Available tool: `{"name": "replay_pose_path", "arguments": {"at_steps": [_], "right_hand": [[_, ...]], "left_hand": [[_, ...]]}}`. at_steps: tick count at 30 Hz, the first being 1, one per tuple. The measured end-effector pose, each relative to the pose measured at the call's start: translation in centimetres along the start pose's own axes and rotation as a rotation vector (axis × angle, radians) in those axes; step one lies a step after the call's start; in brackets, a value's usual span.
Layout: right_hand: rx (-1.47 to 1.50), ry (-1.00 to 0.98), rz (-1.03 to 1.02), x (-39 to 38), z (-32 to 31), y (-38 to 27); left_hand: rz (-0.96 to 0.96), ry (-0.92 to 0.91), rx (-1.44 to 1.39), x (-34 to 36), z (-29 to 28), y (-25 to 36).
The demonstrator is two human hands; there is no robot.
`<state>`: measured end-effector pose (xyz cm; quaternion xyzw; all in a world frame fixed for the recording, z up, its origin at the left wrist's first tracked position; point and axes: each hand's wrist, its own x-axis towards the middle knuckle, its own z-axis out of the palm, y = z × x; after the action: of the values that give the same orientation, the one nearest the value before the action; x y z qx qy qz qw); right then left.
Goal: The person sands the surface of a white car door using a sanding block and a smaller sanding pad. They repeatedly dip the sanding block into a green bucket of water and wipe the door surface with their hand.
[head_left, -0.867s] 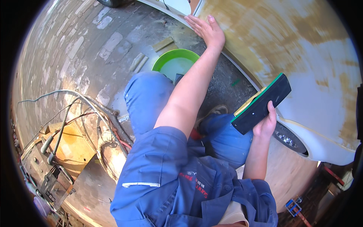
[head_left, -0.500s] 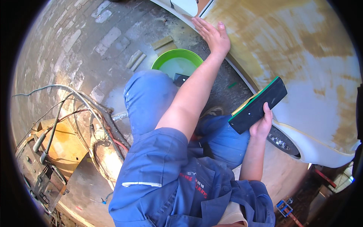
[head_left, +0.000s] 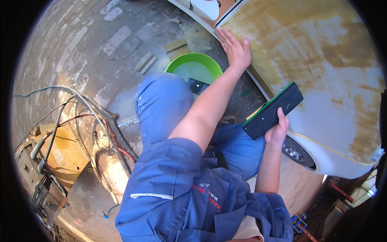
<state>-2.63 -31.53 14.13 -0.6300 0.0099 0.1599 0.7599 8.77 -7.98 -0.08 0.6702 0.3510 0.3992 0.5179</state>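
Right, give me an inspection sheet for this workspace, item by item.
Surface: car body panel, white with wide tan-brown filler patches; paved ground below.
Job's things: black sanding block with a green and yellow edge, held off the panel.
Clutter: green basin holding cloudy water, a dark block at its rim, small flat pieces on the ground.
Hands: left hand flat on the panel, fingers spread; right hand grips the block's lower end.
Cables: bundle of hoses and wires on the person's left.
Surroundings: metal equipment at lower left; car lamp by the right hand.
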Motion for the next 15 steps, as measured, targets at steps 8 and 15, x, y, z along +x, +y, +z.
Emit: {"name": "replay_pose_path", "arguments": {"at_steps": [8,15], "right_hand": [[-0.015,0.008,-0.030,-0.2,-0.2,0.5],[-0.020,0.060,-0.025,-0.4,-0.2,0.3]], "left_hand": [[-0.146,-0.228,0.004,-6.0,0.8,-2.0],[-0.219,-0.320,0.049,-10.5,-1.5,-3.9]]}}
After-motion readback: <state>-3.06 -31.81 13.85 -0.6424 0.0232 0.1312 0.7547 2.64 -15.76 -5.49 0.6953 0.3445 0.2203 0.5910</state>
